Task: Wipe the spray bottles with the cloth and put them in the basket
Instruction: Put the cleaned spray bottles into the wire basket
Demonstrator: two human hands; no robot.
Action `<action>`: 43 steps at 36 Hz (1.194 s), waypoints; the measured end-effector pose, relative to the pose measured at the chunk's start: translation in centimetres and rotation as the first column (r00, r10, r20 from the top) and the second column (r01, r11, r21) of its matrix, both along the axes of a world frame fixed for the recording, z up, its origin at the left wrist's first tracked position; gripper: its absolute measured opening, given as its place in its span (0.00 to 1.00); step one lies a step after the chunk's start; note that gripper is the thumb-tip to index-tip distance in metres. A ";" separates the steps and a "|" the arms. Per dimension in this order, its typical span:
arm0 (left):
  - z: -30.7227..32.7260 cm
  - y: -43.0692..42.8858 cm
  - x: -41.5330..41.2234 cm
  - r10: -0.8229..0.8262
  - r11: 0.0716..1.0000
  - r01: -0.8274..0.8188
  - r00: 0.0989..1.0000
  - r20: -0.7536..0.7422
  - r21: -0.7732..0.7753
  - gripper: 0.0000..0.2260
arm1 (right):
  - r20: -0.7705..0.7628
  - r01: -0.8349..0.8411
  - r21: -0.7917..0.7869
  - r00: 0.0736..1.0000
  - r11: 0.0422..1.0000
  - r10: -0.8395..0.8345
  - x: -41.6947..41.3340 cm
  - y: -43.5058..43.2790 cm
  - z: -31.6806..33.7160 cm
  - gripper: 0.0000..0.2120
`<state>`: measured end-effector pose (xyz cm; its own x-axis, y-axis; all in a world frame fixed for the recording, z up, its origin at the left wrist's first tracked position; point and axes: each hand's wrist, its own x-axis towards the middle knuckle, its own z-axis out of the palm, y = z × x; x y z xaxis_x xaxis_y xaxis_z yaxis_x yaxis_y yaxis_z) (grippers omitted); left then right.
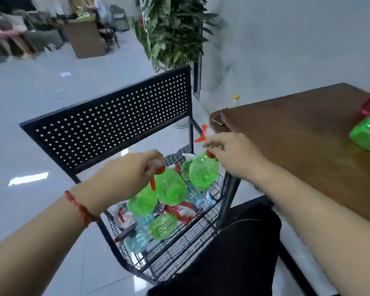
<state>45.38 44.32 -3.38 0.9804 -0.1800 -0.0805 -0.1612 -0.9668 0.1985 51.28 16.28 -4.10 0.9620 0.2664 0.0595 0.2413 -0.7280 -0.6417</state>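
Head view: shows the left hand point(135, 169) with fingers curled, pinching the red-and-white trigger head of a green spray bottle point(171, 186), body hanging just below and to the right of the knuckles. Shows the right hand point(233, 154) likewise curled, gripping the red neck of a second green bottle point(203, 171), body dangling just left of and beneath the fingers, orange nozzle poking up above them. Puts both held bottles close together between the two hands, above the wire basket point(179, 251); touching or apart, cannot tell. Finds beneath the hands, inside the basket, a heap of more bottles: a green basket bottle point(162, 226), a pale blue bottle point(137, 240), red-and-white trigger heads among them (edges blurred). Catches a checked cloth point(177, 155) between the hands, behind the held bottles. Beyond the left hand, a black perforated panel point(115, 124); right of the right hand, a brown table point(297, 146) bearing a green table bottle point(367, 135) lying down. Around the left wrist, a red cord point(79, 208).
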 end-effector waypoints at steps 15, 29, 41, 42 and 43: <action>-11.8 2.5 -2.7 0.102 0.993 -0.106 0.992 -0.073 -0.054 0.14 | -0.045 0.173 -0.205 0.982 0.963 -0.185 3.6 2.9 -12.8 0.16; -13.7 2.5 -1.9 0.150 0.988 -0.155 0.965 -0.215 -0.006 0.13 | -0.227 0.102 -0.297 0.958 0.949 -0.175 7.7 1.2 -22.5 0.16; -14.0 1.4 -2.1 0.179 0.983 -0.182 0.953 -0.246 0.013 0.16 | -0.128 -0.481 -0.714 0.804 0.509 0.580 4.1 2.3 -23.9 0.32; -13.9 1.3 -2.2 0.179 0.983 -0.180 0.952 -0.247 0.018 0.16 | -0.166 -0.496 -0.743 0.787 0.448 0.595 3.9 2.5 -24.7 0.34; -13.9 1.2 -2.2 0.179 0.983 -0.180 0.953 -0.246 0.018 0.16 | -0.196 -0.492 -0.771 0.787 0.404 0.586 3.7 2.7 -25.2 0.35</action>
